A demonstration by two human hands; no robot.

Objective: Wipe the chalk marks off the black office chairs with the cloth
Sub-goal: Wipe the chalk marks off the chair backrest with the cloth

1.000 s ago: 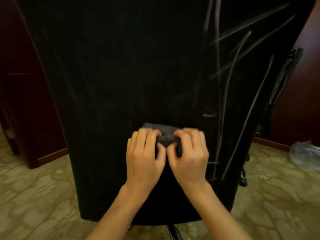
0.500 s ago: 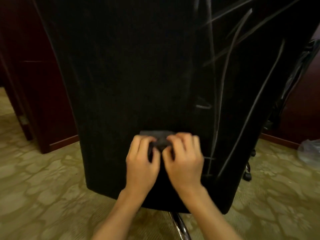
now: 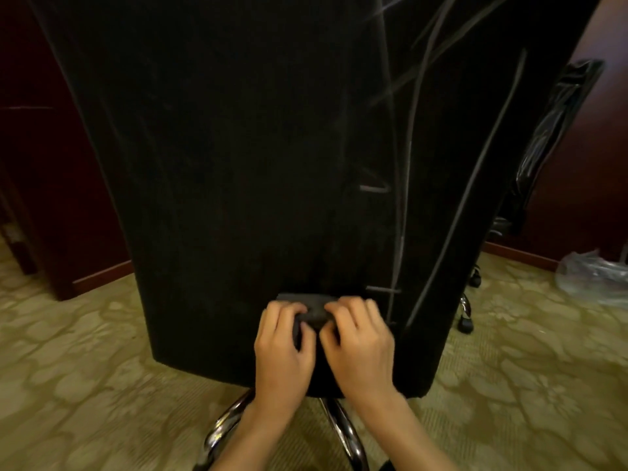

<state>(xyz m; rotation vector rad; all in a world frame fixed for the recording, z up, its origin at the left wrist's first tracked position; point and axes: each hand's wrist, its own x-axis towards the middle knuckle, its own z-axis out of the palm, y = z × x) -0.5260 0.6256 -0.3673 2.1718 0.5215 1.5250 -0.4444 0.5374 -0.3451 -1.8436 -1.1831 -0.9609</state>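
Black chair back [image 3: 238,164] is filling the view, blocking the room behind; chalk marks [image 3: 469,185] are streaking its right side. Second chair [image 3: 550,130] is standing behind right, plastic bag [image 3: 594,277] lying on carpet [image 3: 68,351]. Left hand [image 3: 282,348] and right hand [image 3: 360,345], side by side, are gripping the dark cloth [image 3: 314,309] low against the back.

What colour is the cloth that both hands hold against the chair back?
Dark grey, nearly as dark as the black chair back; the cloth shows in the head view.
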